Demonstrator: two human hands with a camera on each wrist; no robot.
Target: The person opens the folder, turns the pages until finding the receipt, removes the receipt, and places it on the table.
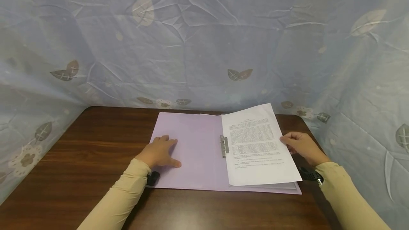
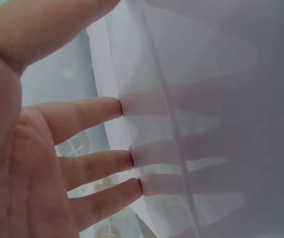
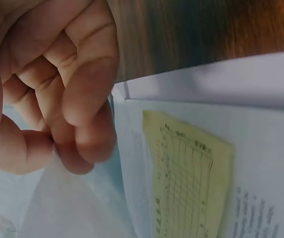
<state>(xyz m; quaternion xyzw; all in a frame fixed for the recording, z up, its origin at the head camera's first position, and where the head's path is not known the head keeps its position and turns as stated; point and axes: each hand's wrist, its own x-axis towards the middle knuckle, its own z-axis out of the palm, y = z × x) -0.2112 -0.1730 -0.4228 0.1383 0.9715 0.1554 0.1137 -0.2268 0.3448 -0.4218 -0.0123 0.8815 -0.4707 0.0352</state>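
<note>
A lilac folder (image 1: 195, 134) lies spread on the table, with a metal clip (image 1: 224, 146) near its spine. On its right side, a printed sheet (image 1: 255, 144) is raised at the outer edge. My right hand (image 1: 301, 146) pinches that edge between thumb and fingers. Beneath the raised sheet (image 3: 67, 203), the right wrist view shows a yellow slip (image 3: 196, 173) with a ruled grid, on another printed page (image 3: 246, 218). My left hand (image 1: 159, 152) rests on the folder's left cover with fingers spread; the left wrist view shows its fingertips (image 2: 114, 106) touching the smooth surface.
The dark wooden table (image 1: 80, 159) extends left of the folder and in front of it. A patterned fabric curtain (image 1: 191, 45) hangs behind the table and along both sides. Dark straps with devices (image 1: 310, 175) sit at the wrists.
</note>
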